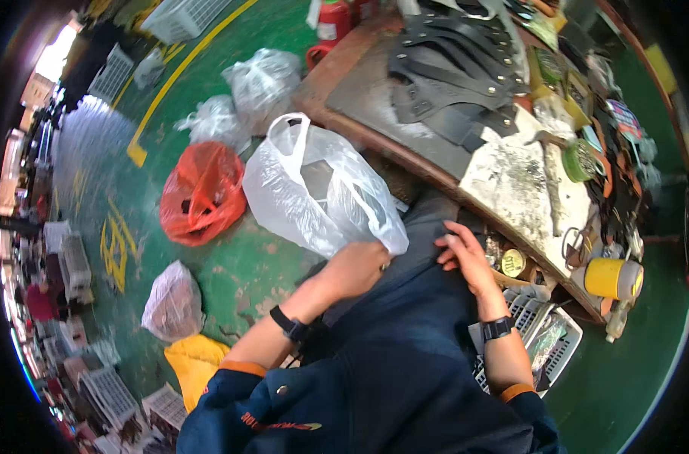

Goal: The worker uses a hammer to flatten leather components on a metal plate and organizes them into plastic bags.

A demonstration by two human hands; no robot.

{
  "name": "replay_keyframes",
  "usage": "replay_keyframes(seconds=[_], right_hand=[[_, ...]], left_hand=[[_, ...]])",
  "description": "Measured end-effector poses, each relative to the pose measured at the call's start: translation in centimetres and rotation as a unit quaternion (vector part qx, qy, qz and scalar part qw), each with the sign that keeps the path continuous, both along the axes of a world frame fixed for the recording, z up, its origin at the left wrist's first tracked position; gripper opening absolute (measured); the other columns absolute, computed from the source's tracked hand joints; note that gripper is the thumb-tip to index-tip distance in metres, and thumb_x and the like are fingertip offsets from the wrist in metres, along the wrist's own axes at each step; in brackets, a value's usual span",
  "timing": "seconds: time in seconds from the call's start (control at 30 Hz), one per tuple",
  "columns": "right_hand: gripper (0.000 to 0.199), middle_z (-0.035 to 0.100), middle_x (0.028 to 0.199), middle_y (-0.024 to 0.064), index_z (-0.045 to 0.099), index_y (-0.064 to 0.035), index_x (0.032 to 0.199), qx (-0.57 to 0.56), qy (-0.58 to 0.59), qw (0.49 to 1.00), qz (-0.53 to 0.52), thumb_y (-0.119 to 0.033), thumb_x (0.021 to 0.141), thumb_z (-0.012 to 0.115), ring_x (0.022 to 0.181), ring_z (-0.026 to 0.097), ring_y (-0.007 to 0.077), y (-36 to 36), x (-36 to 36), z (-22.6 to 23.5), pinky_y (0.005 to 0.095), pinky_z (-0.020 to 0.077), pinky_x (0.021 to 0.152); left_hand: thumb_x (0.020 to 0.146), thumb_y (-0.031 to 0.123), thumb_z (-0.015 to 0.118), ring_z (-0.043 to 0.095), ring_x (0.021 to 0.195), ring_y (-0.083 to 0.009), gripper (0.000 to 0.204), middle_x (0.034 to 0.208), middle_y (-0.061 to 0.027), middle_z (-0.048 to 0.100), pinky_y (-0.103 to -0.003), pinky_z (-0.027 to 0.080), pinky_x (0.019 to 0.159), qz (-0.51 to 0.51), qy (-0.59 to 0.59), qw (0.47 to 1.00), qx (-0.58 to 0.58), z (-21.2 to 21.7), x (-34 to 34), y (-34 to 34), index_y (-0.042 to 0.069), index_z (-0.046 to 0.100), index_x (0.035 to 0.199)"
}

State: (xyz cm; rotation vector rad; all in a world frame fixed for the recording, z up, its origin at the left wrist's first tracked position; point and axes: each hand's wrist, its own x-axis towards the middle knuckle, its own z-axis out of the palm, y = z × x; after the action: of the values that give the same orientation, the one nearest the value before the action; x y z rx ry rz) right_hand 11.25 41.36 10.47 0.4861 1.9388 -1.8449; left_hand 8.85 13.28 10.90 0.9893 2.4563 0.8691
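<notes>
1. Right now the left hand (357,266) is curled shut, fingers pinching the lower corner of a clear plastic bag (318,189) against the lap.
2. Right hand (465,257): fingers held together and bent, fingertips pressing on the grey cloth (427,227) over the knee. Nothing pinched that I can see.
3. The clear bag sits on the green floor (261,280) just left of the knee, mouth and handles up, with something grey inside; what it is I can't tell.
4. Progress, as a judgement: the bag is gripped but not lifted or emptied. The dark straps (450,83) on the workbench (359,91) look untouched.
5. Counts on the floor: one red bag (202,195), three tied translucent bags (265,79) (212,121) (174,303), one yellow bag (194,362).
6. Also: two wristwatches, one per wrist; one yellow cup (615,278) at the bench edge; one white basket (541,340) under the right forearm. The straps overlap too much for an exact count.
</notes>
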Motion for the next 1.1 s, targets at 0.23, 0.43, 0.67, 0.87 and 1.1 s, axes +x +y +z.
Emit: replay_keyframes(seconds=[0.23,0.43,0.67,0.87,1.1], right_hand=[[0.089,0.055,0.138,0.0221,0.032,-0.0048,0.152,0.156,0.100,0.973,0.141,-0.047,0.085,0.072,0.100,0.067,0.0256,-4.4,-2.7,0.1,0.0359,0.0527,0.086],[0.093,0.041,0.148,0.0268,0.035,-0.0059,0.150,0.252,0.159,0.931,0.210,-0.054,0.080,0.071,0.133,0.047,0.0408,-7.1,-4.0,1.7,0.0445,0.0403,0.108],[0.084,0.045,0.147,0.0238,0.036,-0.0137,0.151,0.422,0.163,0.861,0.230,-0.040,0.079,0.072,0.128,0.052,0.0403,-7.2,-5.4,0.1,0.0452,0.0472,0.101],[0.067,0.062,0.127,0.0221,0.049,-0.0117,0.141,0.372,0.092,0.893,0.234,-0.018,0.076,0.066,0.114,0.062,0.0369,-5.2,-6.1,-5.4,0.0466,0.0507,0.092],[0.058,0.062,0.130,0.0163,0.053,-0.0147,0.138,0.270,0.185,0.934,0.146,-0.015,0.080,0.060,0.120,0.058,0.0363,-4.0,-4.0,-7.0,0.0449,0.0452,0.101]], left_hand=[[0.083,0.011,0.060,0.061,0.100,-0.0350,0.036,0.105,-0.0154,0.064,-0.047,0.048,0.085,-0.096,0.054,0.992,-0.059,0.2,1.2,0.6,0.006,0.064,0.118],[0.081,0.011,0.062,0.060,0.107,-0.0326,0.045,0.110,-0.0146,0.066,-0.045,0.047,0.093,-0.111,0.027,0.992,-0.052,0.6,1.0,0.1,0.011,0.064,0.126],[0.079,0.010,0.063,0.059,0.098,-0.0305,0.040,0.100,-0.0114,0.066,-0.043,0.049,0.086,-0.174,0.050,0.983,-0.016,1.4,0.0,2.0,0.010,0.069,0.118],[0.077,0.002,0.058,0.063,0.104,-0.0304,0.038,0.113,-0.0139,0.068,-0.040,0.051,0.093,-0.157,-0.114,0.980,0.045,2.2,-0.3,0.9,0.004,0.072,0.112],[0.086,0.002,0.045,0.048,0.052,-0.0123,0.027,0.088,-0.0140,0.067,-0.025,0.039,0.048,0.427,-0.331,0.731,0.417,-5.9,-5.8,-6.0,-0.004,0.062,0.105]])
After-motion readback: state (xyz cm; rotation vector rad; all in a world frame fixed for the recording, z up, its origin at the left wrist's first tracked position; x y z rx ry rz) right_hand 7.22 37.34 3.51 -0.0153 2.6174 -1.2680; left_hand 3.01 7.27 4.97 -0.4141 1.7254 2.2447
